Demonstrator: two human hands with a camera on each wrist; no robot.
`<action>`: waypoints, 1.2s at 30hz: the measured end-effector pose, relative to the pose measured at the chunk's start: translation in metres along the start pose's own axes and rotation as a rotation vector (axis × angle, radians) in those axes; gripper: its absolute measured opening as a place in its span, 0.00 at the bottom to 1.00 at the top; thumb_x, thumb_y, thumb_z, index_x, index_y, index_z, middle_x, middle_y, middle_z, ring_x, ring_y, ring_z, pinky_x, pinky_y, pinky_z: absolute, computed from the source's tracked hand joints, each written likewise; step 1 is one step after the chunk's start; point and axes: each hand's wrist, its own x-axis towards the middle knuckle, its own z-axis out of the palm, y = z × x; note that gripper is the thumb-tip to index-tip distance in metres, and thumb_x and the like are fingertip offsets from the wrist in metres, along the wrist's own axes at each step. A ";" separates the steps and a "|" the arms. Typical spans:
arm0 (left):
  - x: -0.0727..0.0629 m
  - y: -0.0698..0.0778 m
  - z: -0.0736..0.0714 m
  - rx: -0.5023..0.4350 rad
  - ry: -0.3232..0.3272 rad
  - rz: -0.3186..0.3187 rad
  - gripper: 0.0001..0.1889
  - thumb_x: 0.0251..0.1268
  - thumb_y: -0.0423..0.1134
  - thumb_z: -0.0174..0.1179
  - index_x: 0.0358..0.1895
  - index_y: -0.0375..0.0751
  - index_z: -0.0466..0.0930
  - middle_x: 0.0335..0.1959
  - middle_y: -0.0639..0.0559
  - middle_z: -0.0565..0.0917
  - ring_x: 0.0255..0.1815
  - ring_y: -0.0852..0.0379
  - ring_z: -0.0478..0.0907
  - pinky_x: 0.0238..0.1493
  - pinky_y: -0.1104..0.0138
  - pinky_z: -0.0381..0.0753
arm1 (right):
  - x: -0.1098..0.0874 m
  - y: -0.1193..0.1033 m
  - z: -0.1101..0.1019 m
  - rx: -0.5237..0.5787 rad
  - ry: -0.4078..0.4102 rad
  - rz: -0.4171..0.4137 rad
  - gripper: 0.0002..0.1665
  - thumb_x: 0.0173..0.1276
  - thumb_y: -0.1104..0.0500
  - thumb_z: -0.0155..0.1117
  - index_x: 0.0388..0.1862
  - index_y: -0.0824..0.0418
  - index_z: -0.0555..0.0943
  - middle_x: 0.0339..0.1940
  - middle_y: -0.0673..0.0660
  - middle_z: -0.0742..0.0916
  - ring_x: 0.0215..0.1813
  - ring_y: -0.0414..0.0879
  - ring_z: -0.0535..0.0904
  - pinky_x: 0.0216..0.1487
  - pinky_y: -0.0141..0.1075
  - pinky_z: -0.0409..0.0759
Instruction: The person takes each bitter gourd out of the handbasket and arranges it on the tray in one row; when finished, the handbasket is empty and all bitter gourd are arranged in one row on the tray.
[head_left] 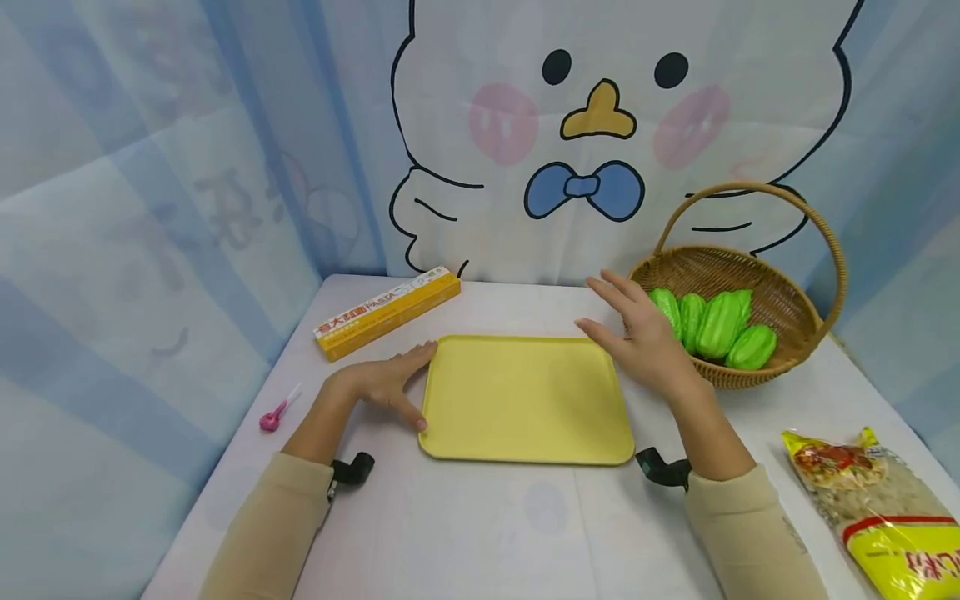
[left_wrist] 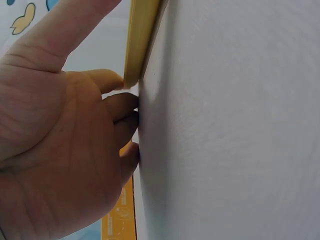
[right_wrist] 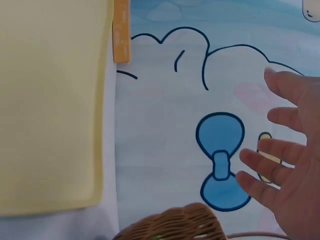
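A yellow rectangular tray [head_left: 528, 400] lies flat on the table. At its left edge is my left hand [head_left: 386, 387], thumb and fingers spread along the side. In the left wrist view, the left hand's fingertips [left_wrist: 131, 107] rest on the table and the forefinger touches the tray's rim [left_wrist: 134, 55]. My right hand [head_left: 645, 337] is raised near the tray's far right corner, fingers spread and holding nothing. Apart from the tray in the right wrist view, the right hand [right_wrist: 292, 150] is near a wicker basket [right_wrist: 175, 225].
The wicker basket [head_left: 813, 321] at back right holds several green ridged fruits [head_left: 720, 325]. A yellow-orange box [head_left: 390, 312] lies at back left. A small pink-handled tool [head_left: 272, 418] lies left, a plastic food packet [head_left: 881, 517] right. Printed curtains [head_left: 585, 242] stand behind.
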 end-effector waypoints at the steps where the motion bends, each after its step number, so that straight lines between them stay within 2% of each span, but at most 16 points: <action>1: 0.000 0.000 0.000 -0.002 0.000 0.001 0.77 0.41 0.66 0.81 0.87 0.50 0.32 0.88 0.51 0.35 0.89 0.46 0.33 0.87 0.47 0.39 | 0.001 0.002 -0.004 0.006 0.014 0.010 0.39 0.74 0.48 0.69 0.80 0.52 0.69 0.83 0.61 0.67 0.81 0.65 0.63 0.73 0.68 0.69; 8: 0.002 0.000 0.000 0.010 0.007 0.032 0.76 0.42 0.64 0.81 0.86 0.46 0.32 0.88 0.50 0.36 0.89 0.48 0.32 0.87 0.49 0.38 | 0.002 0.018 -0.029 -0.053 0.060 0.045 0.38 0.73 0.51 0.71 0.78 0.57 0.71 0.80 0.66 0.69 0.79 0.68 0.65 0.71 0.71 0.68; 12: 0.001 0.002 0.000 0.017 0.008 0.033 0.76 0.43 0.63 0.82 0.86 0.45 0.32 0.88 0.50 0.36 0.89 0.48 0.33 0.87 0.50 0.38 | 0.000 0.031 -0.043 -0.093 0.046 0.112 0.40 0.74 0.48 0.70 0.80 0.56 0.69 0.82 0.65 0.67 0.81 0.68 0.61 0.71 0.73 0.66; 16: 0.001 0.001 0.001 0.016 0.009 0.028 0.76 0.42 0.64 0.82 0.86 0.45 0.33 0.88 0.50 0.36 0.89 0.48 0.33 0.87 0.50 0.38 | -0.001 0.043 -0.054 -0.108 0.040 0.142 0.41 0.75 0.46 0.67 0.82 0.55 0.65 0.83 0.67 0.64 0.81 0.70 0.59 0.69 0.75 0.66; 21: 0.000 0.000 0.001 0.020 0.012 0.029 0.76 0.43 0.64 0.81 0.86 0.46 0.33 0.88 0.50 0.36 0.89 0.48 0.33 0.87 0.50 0.38 | -0.002 0.056 -0.063 -0.121 0.036 0.177 0.42 0.76 0.45 0.65 0.83 0.55 0.63 0.83 0.68 0.63 0.80 0.74 0.59 0.68 0.76 0.65; 27: 0.000 0.000 0.001 0.024 0.010 0.031 0.76 0.43 0.63 0.81 0.86 0.45 0.33 0.88 0.49 0.36 0.89 0.49 0.33 0.87 0.50 0.38 | -0.001 0.072 -0.068 -0.172 -0.010 0.252 0.45 0.78 0.43 0.62 0.86 0.55 0.58 0.84 0.70 0.60 0.81 0.75 0.55 0.72 0.76 0.58; 36: 0.001 0.000 0.000 0.026 0.008 0.025 0.75 0.43 0.63 0.81 0.86 0.45 0.33 0.88 0.49 0.36 0.89 0.49 0.33 0.87 0.50 0.39 | -0.002 0.092 -0.077 -0.205 -0.069 0.322 0.45 0.81 0.41 0.56 0.87 0.53 0.52 0.85 0.73 0.55 0.81 0.79 0.49 0.74 0.78 0.51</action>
